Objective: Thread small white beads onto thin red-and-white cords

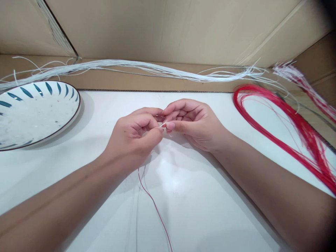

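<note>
1. Your left hand and right hand meet over the middle of the white counter, fingertips touching.
2. Both sets of fingers are pinched nearly shut on a small pale piece held between them; what it is cannot be told.
3. A thin red wire trails from under your left hand toward the near edge, with faint pale strands beside it.
4. The step in hand looks like joining or threading wire ends at the pinch, judging by the grip.
5. The next move likely calls for a steady, fine pinch and little wrist motion.
6. The red wire bundle loops at the right, white wires lie far, and the plate sits left.
</note>
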`<state>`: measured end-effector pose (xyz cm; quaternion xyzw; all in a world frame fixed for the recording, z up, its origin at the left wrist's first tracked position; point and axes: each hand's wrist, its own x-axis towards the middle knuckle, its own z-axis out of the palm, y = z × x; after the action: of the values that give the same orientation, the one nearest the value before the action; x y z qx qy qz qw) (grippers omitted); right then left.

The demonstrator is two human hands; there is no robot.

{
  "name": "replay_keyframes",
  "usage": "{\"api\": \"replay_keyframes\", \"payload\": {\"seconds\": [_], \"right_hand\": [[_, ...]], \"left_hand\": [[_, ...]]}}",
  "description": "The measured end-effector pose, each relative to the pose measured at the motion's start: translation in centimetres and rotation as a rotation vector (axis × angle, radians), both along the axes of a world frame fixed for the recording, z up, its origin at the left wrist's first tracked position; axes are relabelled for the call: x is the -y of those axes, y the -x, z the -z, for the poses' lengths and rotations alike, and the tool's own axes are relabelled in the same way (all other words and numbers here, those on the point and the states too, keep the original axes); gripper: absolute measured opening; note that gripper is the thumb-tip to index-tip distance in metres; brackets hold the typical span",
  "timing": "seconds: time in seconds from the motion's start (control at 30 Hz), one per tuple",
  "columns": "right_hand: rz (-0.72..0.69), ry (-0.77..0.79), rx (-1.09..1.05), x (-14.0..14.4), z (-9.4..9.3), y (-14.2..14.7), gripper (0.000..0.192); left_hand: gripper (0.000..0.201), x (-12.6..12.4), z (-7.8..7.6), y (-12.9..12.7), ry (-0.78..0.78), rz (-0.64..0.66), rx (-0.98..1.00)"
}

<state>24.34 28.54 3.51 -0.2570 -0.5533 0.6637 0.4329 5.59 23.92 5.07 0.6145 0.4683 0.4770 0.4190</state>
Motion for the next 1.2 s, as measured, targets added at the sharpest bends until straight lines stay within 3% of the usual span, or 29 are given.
{"api": "replay_keyframes", "payload": {"seconds": [0.47,1.2], "right_hand": [[-0.095,0.151,-0.088,-0.2,-0.07,-0.17,0.02],[-0.038,0.146,-0.071,0.15,-0.2,0.21,0.022]], "left_hand": [[0.019,0.03,-0.04,0.03,0.005,0.006,0.008],[0.018,0.37,-0.48,-0.01,-0.031,-0.009,-0.068]]}}
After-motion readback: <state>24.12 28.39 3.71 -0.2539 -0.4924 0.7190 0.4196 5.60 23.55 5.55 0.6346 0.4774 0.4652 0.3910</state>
